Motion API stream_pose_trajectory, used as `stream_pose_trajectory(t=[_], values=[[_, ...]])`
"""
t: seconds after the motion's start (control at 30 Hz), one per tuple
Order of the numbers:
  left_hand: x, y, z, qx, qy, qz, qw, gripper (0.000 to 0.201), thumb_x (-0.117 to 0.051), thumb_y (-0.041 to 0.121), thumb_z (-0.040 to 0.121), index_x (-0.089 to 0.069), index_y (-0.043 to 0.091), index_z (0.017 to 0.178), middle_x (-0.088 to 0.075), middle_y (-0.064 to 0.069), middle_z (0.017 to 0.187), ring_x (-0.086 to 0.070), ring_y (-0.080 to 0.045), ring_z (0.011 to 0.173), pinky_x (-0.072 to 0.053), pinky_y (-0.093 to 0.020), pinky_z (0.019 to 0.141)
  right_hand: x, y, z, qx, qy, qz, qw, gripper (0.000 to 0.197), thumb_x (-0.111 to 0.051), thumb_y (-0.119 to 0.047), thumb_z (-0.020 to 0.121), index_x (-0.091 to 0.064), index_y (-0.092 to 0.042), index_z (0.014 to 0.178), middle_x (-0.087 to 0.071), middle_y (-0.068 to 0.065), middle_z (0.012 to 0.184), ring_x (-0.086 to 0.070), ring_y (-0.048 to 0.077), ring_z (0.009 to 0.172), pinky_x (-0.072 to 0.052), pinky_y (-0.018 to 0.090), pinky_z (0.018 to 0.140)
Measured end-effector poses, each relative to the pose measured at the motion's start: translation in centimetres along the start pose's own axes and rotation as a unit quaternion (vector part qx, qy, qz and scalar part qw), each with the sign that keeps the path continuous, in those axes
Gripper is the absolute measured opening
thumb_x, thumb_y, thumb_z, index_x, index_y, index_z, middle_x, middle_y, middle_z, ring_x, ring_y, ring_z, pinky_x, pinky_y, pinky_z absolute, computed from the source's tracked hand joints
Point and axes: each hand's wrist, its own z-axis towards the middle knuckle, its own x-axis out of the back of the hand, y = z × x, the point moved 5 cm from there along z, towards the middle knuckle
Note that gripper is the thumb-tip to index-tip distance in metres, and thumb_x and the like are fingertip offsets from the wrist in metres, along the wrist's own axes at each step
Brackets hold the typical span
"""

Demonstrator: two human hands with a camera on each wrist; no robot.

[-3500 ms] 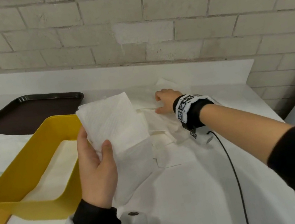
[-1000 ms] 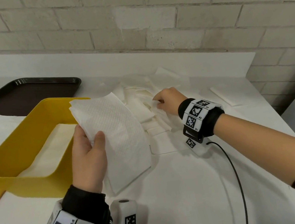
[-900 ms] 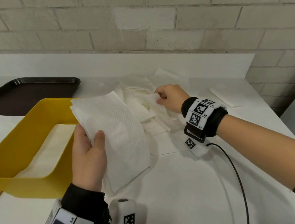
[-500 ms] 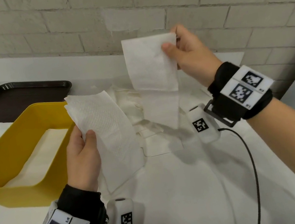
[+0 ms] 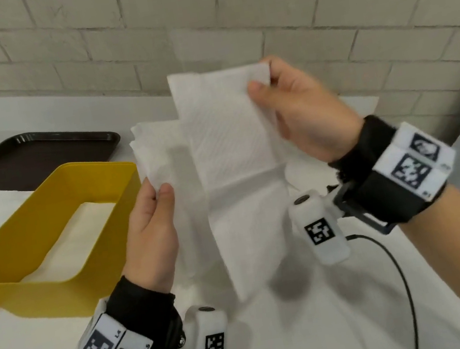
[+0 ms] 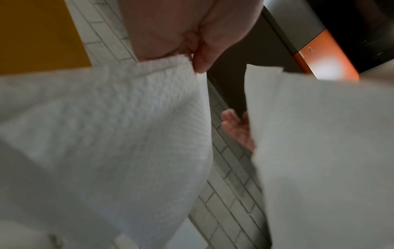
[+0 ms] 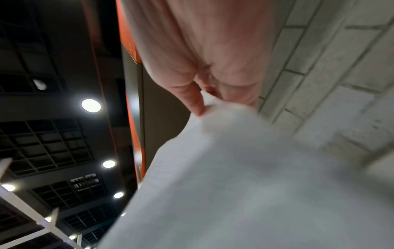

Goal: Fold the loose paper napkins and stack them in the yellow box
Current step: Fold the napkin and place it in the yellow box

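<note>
The right hand pinches a hanging white paper napkin by its top corner, ready for folding, while the left hand grips a gathered bundle of white napkins beside the yellow plastic box.

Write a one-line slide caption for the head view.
Left hand grips folded napkins beside the yellow box while right hand pinches an unfolded napkin by its top corner.

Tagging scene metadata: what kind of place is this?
Likely a cafeteria or fast-food counter, not certain. A dark serving tray and a yellow box sit on a white counter by a painted brick wall; the right wrist view shows a commercial grid ceiling.
</note>
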Motion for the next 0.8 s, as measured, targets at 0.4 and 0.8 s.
stream_pose_trajectory(t=[0.4,0.8], values=[[0.3,-0.8,-1.4,0.041,-0.025,-0.005,0.999,0.049,-0.041,0.051,0.092,-0.050,0.022,0.131,-0.058,0.006,0.129,-0.052,-0.011,0.122,-0.036,-0.042,0.108,-3.8,7.3,0.8,-0.176,0.013,-0.114,0.978,0.041,-0.036,-0.023,0.098,-0.029,-0.010,0.136,-0.036,-0.005,0.115,-0.039,0.013,0.104,-0.037,0.022,0.083],[2.0,-0.7,-1.2,0.052,-0.010,-0.098,0.994,0.029,-0.039,0.019,0.096,-0.053,0.020,0.121,-0.066,0.000,0.115,-0.063,-0.018,0.107,-0.053,-0.036,0.088,-5.8,7.5,-2.9,-0.216,-0.110,-0.089,0.966,0.042,-0.063,-0.013,0.084,-0.044,-0.011,0.121,-0.061,0.010,0.117,-0.061,0.026,0.107,-0.048,0.042,0.096]])
